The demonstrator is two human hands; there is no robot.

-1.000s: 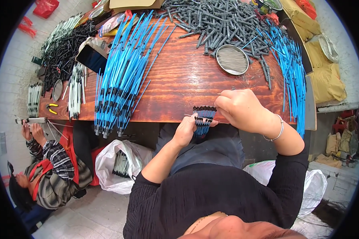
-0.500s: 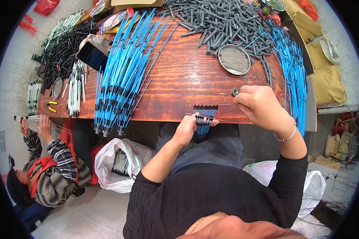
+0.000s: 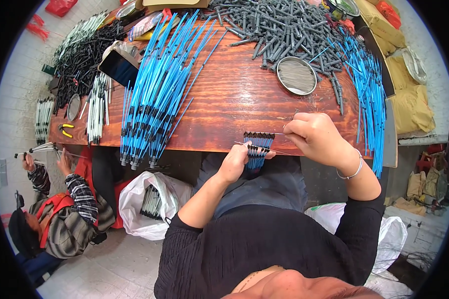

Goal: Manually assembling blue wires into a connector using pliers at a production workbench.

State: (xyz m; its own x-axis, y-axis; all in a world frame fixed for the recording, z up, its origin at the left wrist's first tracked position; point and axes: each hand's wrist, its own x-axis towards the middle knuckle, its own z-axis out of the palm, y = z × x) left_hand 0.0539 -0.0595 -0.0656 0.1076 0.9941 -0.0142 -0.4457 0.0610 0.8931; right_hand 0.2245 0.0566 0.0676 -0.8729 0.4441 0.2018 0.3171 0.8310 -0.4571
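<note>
The left hand (image 3: 236,163) grips a row of blue sticks (image 3: 257,141) with closed fingers, and the right hand (image 3: 312,137) (its fingertips together) pinches a thin wire (image 3: 279,133) beside them.

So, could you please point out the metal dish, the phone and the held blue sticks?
Metal dish (image 3: 301,92), head view: near rim.
Phone (image 3: 118,68), head view: dark screen.
Blue sticks (image 3: 257,141), head view: blue lengths.

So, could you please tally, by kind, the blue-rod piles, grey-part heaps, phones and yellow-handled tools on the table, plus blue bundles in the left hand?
Blue-rod piles, left and right: 2
Grey-part heap: 1
Phone: 1
Yellow-handled tool: 1
Blue bundle, in left hand: 1
Total: 6
</note>
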